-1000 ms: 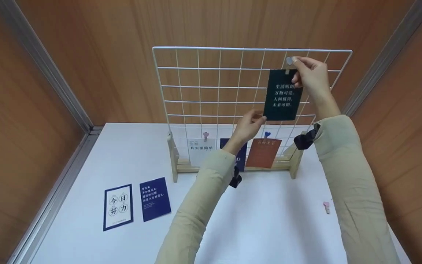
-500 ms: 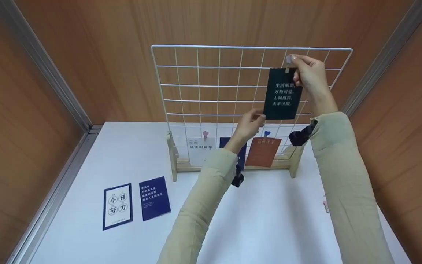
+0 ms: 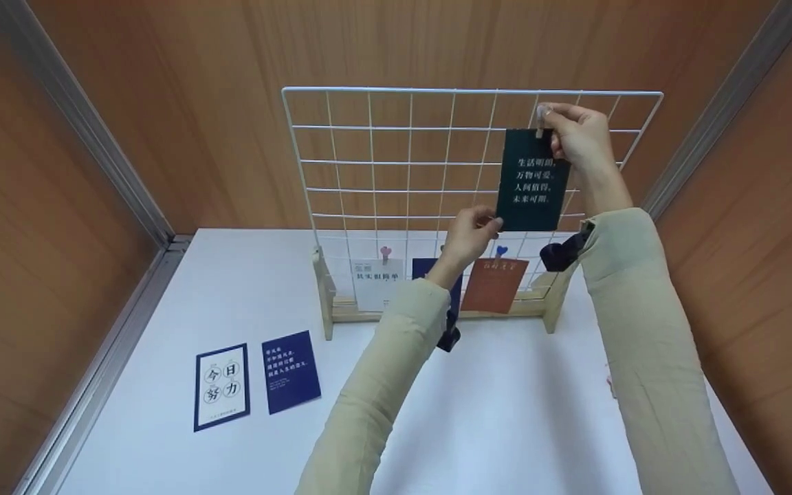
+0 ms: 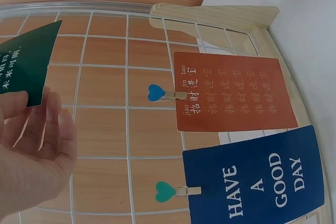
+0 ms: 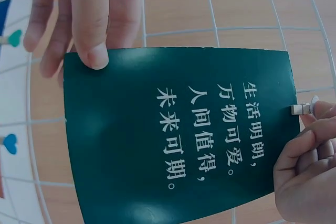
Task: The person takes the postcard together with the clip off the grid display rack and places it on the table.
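A dark green card (image 3: pixel 532 180) with white characters hangs in front of the upper right of a white wire grid (image 3: pixel 396 158). My right hand (image 3: pixel 551 118) pinches a small pale clip (image 3: pixel 541 112) at the card's top edge. In the right wrist view the clip (image 5: pixel 303 109) bites the green card (image 5: pixel 178 129) beside my right hand (image 5: pixel 321 118). My left hand (image 3: pixel 494 221) pinches the card's lower left corner, thumb in front and fingers (image 5: pixel 47 30) behind. The left wrist view shows my left hand (image 4: pixel 37 114) at the green card (image 4: pixel 23 61).
The grid stands in a wooden stand (image 3: pixel 324 292) on a white table. A white card (image 3: pixel 375 282), a navy card (image 4: pixel 257 182) and an orange card (image 3: pixel 494 285) are clipped low on the grid. Two more cards (image 3: pixel 222 387) (image 3: pixel 291 372) lie at the table's left. Wood-panel walls enclose the table.
Almost nothing: both hands keep the green card at the same spot on the grid. My left hand has shifted slightly right at the card's corner.
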Available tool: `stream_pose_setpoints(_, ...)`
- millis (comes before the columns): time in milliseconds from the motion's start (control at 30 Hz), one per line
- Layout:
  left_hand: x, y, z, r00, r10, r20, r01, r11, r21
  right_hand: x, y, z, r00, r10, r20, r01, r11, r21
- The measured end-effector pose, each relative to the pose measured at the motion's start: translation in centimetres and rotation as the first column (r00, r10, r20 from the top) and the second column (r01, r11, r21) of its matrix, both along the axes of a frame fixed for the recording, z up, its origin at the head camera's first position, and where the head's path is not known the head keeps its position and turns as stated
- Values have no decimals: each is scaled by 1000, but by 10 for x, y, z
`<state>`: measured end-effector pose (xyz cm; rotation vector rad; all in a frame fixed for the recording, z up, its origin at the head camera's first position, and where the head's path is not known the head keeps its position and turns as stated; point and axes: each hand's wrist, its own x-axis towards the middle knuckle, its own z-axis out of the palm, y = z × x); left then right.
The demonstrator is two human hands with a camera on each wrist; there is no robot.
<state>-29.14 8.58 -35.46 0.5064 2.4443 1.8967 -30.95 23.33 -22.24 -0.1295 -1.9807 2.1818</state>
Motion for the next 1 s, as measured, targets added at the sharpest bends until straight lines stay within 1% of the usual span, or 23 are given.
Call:
stream_pose_setpoints(133,0,-1,0,999,32,-22,-33,999,-24,1,2,0,1000,8,7,-8,1000,18)
stream_pose_setpoints(300,0,0,-1,999,51,-18,-52,998,-30,1,3,-1,1000,8,-8,-8,999,33)
stream_pose_setpoints(467,-2,0,0,997,61,-52,-63,997,-36,0,2,-2,999,3,-50,0,998,56)
stream_pose_setpoints(567,-2,0,-1,996,65,-62,-68,997,-45,0,1,-4,997,-5,-82,9,999,50)
stream_pose_setpoints(767,0,-2,-2,998,51,-33,-52,998,-40,0,-2,-7,990,-34,-138,36,999,13)
stream_pose_setpoints(1000,0,-10,-2,998,31,-48,-33,999,-35,0,-3,-6,977,-43,-207,39,999,-22)
